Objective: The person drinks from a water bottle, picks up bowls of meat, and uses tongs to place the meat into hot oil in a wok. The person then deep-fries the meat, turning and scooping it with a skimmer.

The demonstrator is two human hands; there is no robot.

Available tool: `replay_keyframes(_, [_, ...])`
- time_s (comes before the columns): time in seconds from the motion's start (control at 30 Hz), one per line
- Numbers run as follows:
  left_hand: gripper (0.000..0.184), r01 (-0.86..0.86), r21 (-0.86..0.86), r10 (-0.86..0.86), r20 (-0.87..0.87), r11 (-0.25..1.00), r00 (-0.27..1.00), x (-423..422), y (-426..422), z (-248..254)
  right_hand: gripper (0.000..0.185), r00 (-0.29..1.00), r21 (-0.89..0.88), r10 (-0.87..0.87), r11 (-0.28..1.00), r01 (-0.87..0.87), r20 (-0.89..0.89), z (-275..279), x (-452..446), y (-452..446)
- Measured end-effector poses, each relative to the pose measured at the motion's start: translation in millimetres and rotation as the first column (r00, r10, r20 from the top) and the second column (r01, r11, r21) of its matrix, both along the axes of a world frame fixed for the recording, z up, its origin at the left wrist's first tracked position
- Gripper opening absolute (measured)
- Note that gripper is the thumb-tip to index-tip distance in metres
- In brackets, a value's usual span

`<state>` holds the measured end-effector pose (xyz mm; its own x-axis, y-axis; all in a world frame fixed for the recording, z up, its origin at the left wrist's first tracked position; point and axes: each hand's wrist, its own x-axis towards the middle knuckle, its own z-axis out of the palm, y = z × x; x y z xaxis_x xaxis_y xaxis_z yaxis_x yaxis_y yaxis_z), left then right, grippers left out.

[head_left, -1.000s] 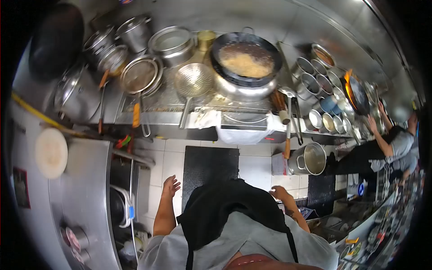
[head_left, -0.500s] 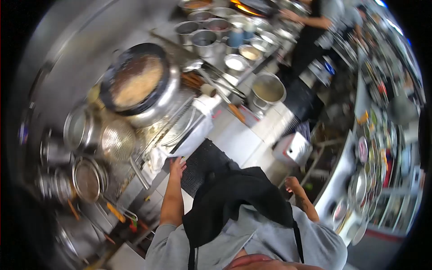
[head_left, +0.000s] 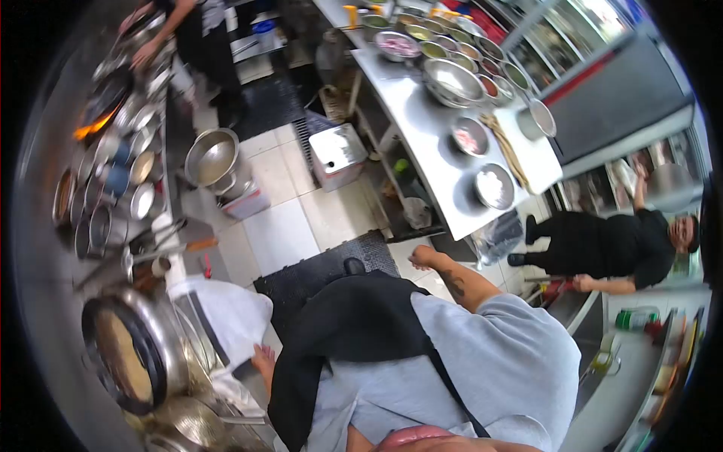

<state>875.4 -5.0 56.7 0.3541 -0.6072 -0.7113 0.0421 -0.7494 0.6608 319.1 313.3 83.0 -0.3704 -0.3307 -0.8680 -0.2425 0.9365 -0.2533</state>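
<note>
My left hand (head_left: 263,359) hangs low beside the stove with its fingers apart, nothing held. It is nearest to a white cloth (head_left: 226,313) draped over the stove edge; whether it touches the cloth I cannot tell. Beyond the cloth, a dark wok (head_left: 92,331) holding brownish liquid rests at the steel stove. A perforated strainer (head_left: 192,422) lies at the lower left. My right hand (head_left: 423,258) is out at my side, fingers curled in, with nothing visible in it. The steel worktable (head_left: 410,113) with bowls stands ahead of that hand.
A large pot (head_left: 213,160) stands low by the stove, near a white square container (head_left: 337,154). One person (head_left: 207,53) works at the far stove. Another person in dark clothing (head_left: 602,245) stands at the right. A black mat (head_left: 301,275) covers floor tiles.
My view has turned right. The stove and wok have shifted to the left edge, the worktable with bowls has come toward the middle, and the person in dark clothing has appeared.
</note>
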Motion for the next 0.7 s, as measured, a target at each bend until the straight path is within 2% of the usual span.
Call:
replay_keyframes(0.13, [0.054, 0.070, 0.061, -0.071, 0.022, 0.996, 0.997, 8.2, 18.5, 2.7, 0.034, 0.995, -0.112, -0.089, 0.990, 0.083, -0.050, 8.0, -3.4, 3.0])
replay_keyframes(0.3, [0.043, 0.166, 0.146, -0.173, 0.038, 0.975, 0.984, 0.8, 23.5, 2.8, 0.029, 0.986, -0.238, -0.010, 0.971, -0.030, -0.165, -14.2, -5.2, 32.6])
replay_keyframes(0.43, [0.037, 0.286, 0.190, -0.293, 0.011, 0.939, 0.956, -23.0, -7.8, -5.9, 0.027, 0.992, -0.112, -0.075, 0.992, 0.063, -0.102, -15.7, 11.2, 60.6])
replay_keyframes(0.57, [0.034, 0.484, 0.163, -0.487, -0.024, 0.860, 0.873, -63.9, -89.4, -33.8, 0.026, 0.978, 0.045, -0.200, 0.978, 0.203, -0.058, -8.0, 25.4, 76.0])
replay_keyframes(0.63, [0.033, 0.631, 0.075, -0.636, 0.074, 0.772, 0.768, -90.5, -143.3, -52.1, 0.023, 0.956, 0.060, -0.291, 0.954, 0.293, -0.044, -10.0, 31.6, 82.3])
replay_keyframes(0.67, [0.034, 0.712, 0.031, -0.702, 0.200, 0.702, 0.683, -101.4, -168.9, -62.1, 0.022, 0.929, -0.003, -0.364, 0.931, 0.365, -0.067, 0.1, 37.3, 78.6])
replay_keyframes(0.7, [0.036, 0.811, 0.013, -0.738, 0.423, 0.585, 0.526, -112.9, -192.8, -71.7, 0.022, 0.898, -0.069, -0.431, 0.902, 0.426, -0.091, 12.0, 46.7, 75.1])
